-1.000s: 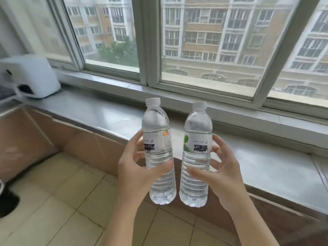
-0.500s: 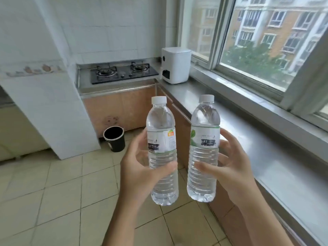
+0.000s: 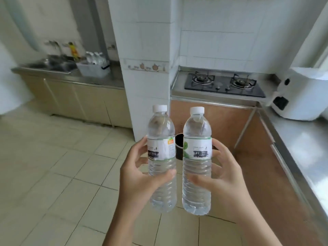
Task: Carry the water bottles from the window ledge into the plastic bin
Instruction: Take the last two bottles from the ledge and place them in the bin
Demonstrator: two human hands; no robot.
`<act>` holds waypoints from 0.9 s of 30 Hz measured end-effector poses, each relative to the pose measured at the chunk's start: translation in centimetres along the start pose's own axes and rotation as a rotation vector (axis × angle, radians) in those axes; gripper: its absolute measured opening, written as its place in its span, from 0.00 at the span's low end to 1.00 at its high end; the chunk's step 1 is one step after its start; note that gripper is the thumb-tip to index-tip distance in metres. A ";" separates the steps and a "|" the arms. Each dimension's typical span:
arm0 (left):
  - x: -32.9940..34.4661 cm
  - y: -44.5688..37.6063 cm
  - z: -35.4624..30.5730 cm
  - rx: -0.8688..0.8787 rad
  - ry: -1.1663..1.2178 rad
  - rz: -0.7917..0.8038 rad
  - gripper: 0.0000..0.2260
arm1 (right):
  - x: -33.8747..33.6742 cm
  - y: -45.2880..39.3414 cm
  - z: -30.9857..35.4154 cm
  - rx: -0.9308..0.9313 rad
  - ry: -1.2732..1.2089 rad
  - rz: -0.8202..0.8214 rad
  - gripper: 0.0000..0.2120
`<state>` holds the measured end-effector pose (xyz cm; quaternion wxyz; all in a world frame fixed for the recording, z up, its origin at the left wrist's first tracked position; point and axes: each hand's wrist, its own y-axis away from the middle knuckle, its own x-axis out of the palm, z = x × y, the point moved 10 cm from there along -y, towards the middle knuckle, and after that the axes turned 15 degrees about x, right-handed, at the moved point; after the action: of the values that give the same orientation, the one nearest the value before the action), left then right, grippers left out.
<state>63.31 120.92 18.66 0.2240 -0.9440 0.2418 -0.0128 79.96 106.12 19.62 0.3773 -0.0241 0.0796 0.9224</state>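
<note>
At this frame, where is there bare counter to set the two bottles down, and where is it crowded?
Bare steel counter runs along the right, in front of the white appliance. The far counter around the plastic bin looks crowded: sink on its left, bottles inside it. Gas hob fills its own counter. Left hand and right hand each hold a bottle.

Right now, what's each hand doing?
Left hand: closed around the left water bottle, upright.
Right hand: closed around the right water bottle, upright.
</note>
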 end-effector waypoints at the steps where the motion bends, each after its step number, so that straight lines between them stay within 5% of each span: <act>1: -0.8 -0.9 0.5 -0.005 -0.018 -0.034 0.42 | 1.3 -1.7 0.1 0.003 0.010 0.039 0.45; 11: -12.3 -10.3 6.3 -0.018 -0.172 -0.286 0.40 | 17.6 -16.1 1.7 0.006 0.065 0.321 0.43; 27: -28.7 -32.8 17.2 0.011 -0.199 -0.368 0.39 | 40.4 -35.9 9.1 -0.059 0.083 0.369 0.41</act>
<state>55.04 167.00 19.71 0.2458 -0.9676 0.0419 0.0384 76.37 160.78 19.81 0.1973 -0.0582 0.0712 0.9760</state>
